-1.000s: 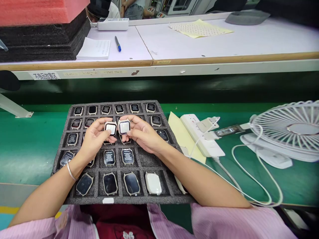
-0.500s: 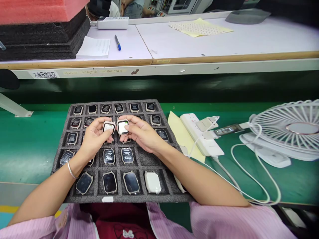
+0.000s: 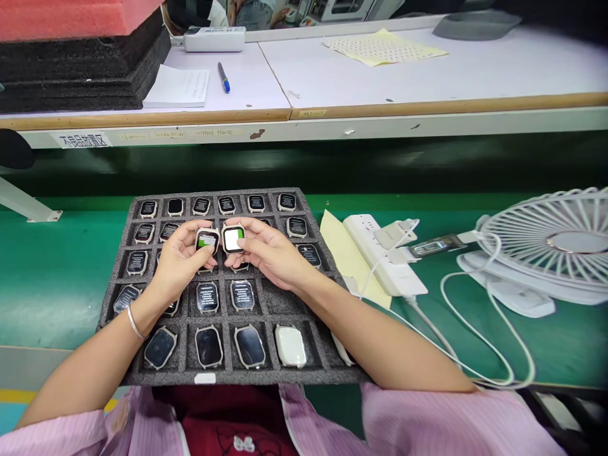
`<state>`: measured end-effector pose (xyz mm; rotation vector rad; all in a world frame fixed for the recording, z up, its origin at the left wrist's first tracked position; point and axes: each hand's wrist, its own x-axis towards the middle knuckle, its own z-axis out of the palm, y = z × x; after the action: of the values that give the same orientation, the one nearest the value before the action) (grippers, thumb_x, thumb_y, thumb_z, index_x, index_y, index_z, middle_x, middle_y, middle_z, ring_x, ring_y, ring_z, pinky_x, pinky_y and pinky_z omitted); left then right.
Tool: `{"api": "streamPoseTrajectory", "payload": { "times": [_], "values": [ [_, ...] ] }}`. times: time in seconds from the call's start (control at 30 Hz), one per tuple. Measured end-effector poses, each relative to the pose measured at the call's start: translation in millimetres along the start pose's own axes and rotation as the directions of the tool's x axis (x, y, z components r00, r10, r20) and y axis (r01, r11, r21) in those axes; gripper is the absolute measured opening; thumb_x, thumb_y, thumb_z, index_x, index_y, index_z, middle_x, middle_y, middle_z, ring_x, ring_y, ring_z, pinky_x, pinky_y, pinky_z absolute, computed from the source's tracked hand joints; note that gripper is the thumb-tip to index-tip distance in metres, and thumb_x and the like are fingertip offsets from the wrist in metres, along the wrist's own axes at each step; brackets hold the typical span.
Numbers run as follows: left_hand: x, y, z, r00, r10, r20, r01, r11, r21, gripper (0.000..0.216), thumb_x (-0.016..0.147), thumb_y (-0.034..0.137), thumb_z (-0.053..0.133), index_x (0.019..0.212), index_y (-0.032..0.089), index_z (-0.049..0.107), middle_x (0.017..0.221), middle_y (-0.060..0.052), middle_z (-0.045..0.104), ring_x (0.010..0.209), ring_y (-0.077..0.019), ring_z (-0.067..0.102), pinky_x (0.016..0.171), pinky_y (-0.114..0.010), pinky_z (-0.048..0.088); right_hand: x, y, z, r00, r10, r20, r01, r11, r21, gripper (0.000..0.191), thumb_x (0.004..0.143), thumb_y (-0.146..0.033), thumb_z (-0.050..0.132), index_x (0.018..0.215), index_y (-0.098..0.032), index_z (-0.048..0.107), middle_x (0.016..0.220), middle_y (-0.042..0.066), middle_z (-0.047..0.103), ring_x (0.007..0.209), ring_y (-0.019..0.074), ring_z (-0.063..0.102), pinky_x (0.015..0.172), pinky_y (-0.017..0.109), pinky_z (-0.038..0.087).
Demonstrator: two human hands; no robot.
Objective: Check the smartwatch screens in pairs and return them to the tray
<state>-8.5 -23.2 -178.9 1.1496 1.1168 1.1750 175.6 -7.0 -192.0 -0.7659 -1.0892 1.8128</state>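
Observation:
My left hand (image 3: pixel 183 256) is closed round a smartwatch body (image 3: pixel 207 240) without a strap, its thumb at the lower right of the screen, which shows green and dark areas. Beside it, my right hand (image 3: pixel 266 250) grips a second smartwatch (image 3: pixel 233 240), thumb on the edge of its mostly white screen with some green. Both watches are above a dark grey foam tray (image 3: pixel 285 305) with rows of square pockets. Many pockets hold watches, several with white text on black screens. In the front row, a few screens are dark, and one watch (image 3: pixel 291 346) lies with a white face up. My hands hide some pockets.
Right of the tray are a yellow sheet (image 3: pixel 332 237), a white power strip (image 3: pixel 365 237) with plugs, loose white cables and a white fan (image 3: pixel 560 244). A raised shelf (image 3: pixel 332 82) behind carries a notepad (image 3: pixel 177 87), a pen (image 3: pixel 223 77) and stacked foam (image 3: pixel 80 69).
The screen of the watch in my left hand has gone from mostly white to green and dark. Green now shows at the right of the other screen. Both hands stay in place.

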Motion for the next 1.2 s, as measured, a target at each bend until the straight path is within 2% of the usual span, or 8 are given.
{"api": "streamPoseTrajectory", "payload": {
  "times": [0.17, 0.27, 0.5, 0.7, 0.97, 1.1, 1.2],
  "values": [
    [-0.6, -1.4, -1.7, 1.0, -0.02, -0.005, 0.02, 1.0, -0.009, 0.029, 0.079, 0.028, 0.072, 0.103, 0.017, 0.06, 0.082, 0.0, 0.071, 0.048, -0.0067, 0.063, 0.047, -0.019, 0.053, -0.2, 1.0, -0.3, 1.0, 0.011, 0.004, -0.011, 1.0, 0.008, 0.028, 0.087, -0.017, 0.063, 0.114, -0.022, 0.059, 0.081, -0.003, 0.07, 0.064, 0.0122, 0.071, 0.063, 0.027, 0.056],
    [-1.5, 1.0, -2.1, 0.999, -0.048, -0.005, 0.048, 0.998, -0.04, 0.028, 0.084, 0.033, 0.067, 0.105, 0.017, 0.061, 0.08, 0.0, 0.071, 0.049, -0.0088, 0.065, 0.05, -0.021, 0.055, 0.0, 1.0, -0.6, 1.0, 0.015, 0.0, -0.015, 1.0, 0.009, 0.026, 0.087, -0.018, 0.064, 0.112, -0.022, 0.059, 0.081, -0.003, 0.069, 0.063, 0.0124, 0.071, 0.062, 0.027, 0.056],
    [-3.2, 6.4, -0.9, 0.997, -0.068, 0.021, 0.069, 0.996, -0.062, 0.038, 0.075, 0.018, 0.067, 0.112, 0.017, 0.06, 0.083, 0.002, 0.069, 0.055, -0.0111, 0.069, 0.057, -0.024, 0.06, -0.8, -1.5, 0.0, 1.0, -0.003, -0.002, 0.003, 1.0, -0.008, 0.034, 0.083, -0.015, 0.067, 0.115, -0.023, 0.058, 0.085, -0.002, 0.069, 0.068, 0.0128, 0.071, 0.068, 0.029, 0.059],
    [-2.2, 4.8, -1.0, 0.999, -0.049, 0.006, 0.049, 0.998, -0.044, 0.037, 0.075, 0.019, 0.068, 0.111, 0.017, 0.06, 0.086, 0.001, 0.069, 0.054, -0.0104, 0.069, 0.055, -0.023, 0.06, -1.5, -1.1, 0.3, 1.0, -0.006, 0.007, 0.006, 1.0, -0.03, 0.038, 0.082, -0.013, 0.066, 0.117, -0.023, 0.057, 0.089, -0.001, 0.069, 0.071, 0.0128, 0.072, 0.07, 0.029, 0.059],
    [-2.0, 6.9, -0.8, 0.998, -0.056, 0.008, 0.057, 0.996, -0.073, 0.039, 0.071, 0.016, 0.065, 0.11, 0.018, 0.061, 0.081, 0.002, 0.068, 0.054, -0.0109, 0.068, 0.056, -0.024, 0.059, -1.9, -2.9, 1.2, 1.0, -0.015, 0.024, 0.015, 1.0, -0.012, 0.049, 0.071, -0.006, 0.066, 0.116, -0.023, 0.057, 0.094, -0.001, 0.069, 0.071, 0.0127, 0.072, 0.069, 0.028, 0.058],
    [-3.0, 6.8, -1.3, 0.998, -0.058, 0.028, 0.06, 0.996, -0.071, 0.038, 0.073, 0.018, 0.065, 0.111, 0.018, 0.06, 0.082, 0.0, 0.07, 0.055, -0.0107, 0.067, 0.057, -0.025, 0.059, -2.4, -3.7, 1.2, 1.0, -0.001, -0.005, 0.001, 1.0, -0.026, 0.035, 0.078, -0.015, 0.068, 0.111, -0.021, 0.059, 0.086, -0.001, 0.069, 0.064, 0.0128, 0.07, 0.059, 0.026, 0.055],
    [-3.4, 5.4, -1.3, 0.999, -0.048, 0.016, 0.049, 0.998, -0.048, 0.032, 0.075, 0.025, 0.07, 0.105, 0.017, 0.062, 0.078, 0.002, 0.068, 0.053, -0.0094, 0.064, 0.053, -0.023, 0.056, -1.9, -3.4, 1.1, 0.998, 0.037, -0.051, -0.04, 0.997, -0.062, 0.024, 0.085, -0.032, 0.069, 0.104, -0.02, 0.06, 0.079, -0.001, 0.069, 0.051, 0.0099, 0.063, 0.046, 0.022, 0.046]
  ]
}}
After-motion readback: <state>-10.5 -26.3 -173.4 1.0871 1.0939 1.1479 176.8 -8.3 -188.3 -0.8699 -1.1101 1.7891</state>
